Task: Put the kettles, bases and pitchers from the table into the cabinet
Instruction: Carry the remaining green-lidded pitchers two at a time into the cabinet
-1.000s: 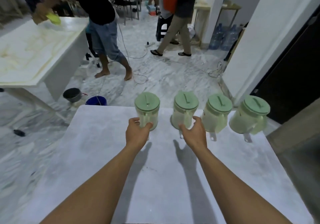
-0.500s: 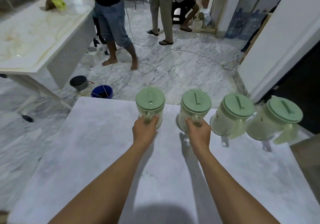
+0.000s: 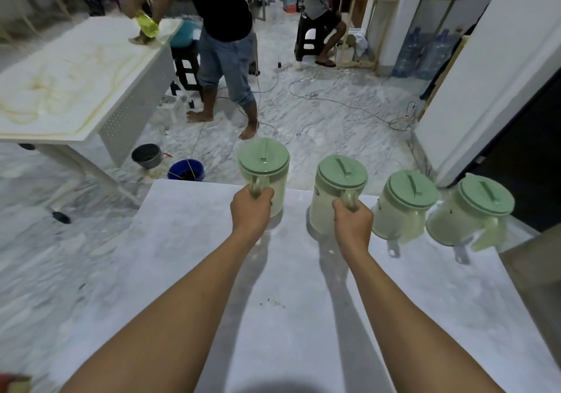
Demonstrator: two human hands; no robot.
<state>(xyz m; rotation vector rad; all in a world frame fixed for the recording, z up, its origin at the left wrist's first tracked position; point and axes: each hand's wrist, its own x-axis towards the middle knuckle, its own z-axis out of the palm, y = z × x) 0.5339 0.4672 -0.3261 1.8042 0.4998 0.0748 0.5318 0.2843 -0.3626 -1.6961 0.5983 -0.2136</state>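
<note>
Several pale green pitchers with green lids stand in a row along the far edge of the grey marble table point(image 3: 273, 316). My left hand point(image 3: 251, 210) is closed around the handle of the leftmost pitcher point(image 3: 264, 167), which looks raised a little above the tabletop. My right hand point(image 3: 353, 221) grips the handle of the second pitcher point(image 3: 337, 186). A third pitcher point(image 3: 403, 204) and a fourth pitcher point(image 3: 473, 210) stand untouched to the right, handles toward me. No kettle, base or cabinet is visible.
Beyond the table lie a blue bucket point(image 3: 185, 170) and a dark pot point(image 3: 146, 155) on the marble floor with loose cables. A white table point(image 3: 69, 79) stands at the left, where a person point(image 3: 224, 43) wipes it. A white wall point(image 3: 485, 73) and dark doorway are at the right.
Both hands went from touching the pitcher bodies to gripping their handles. The left pitcher has come up slightly. The view has tilted upward and closer.
</note>
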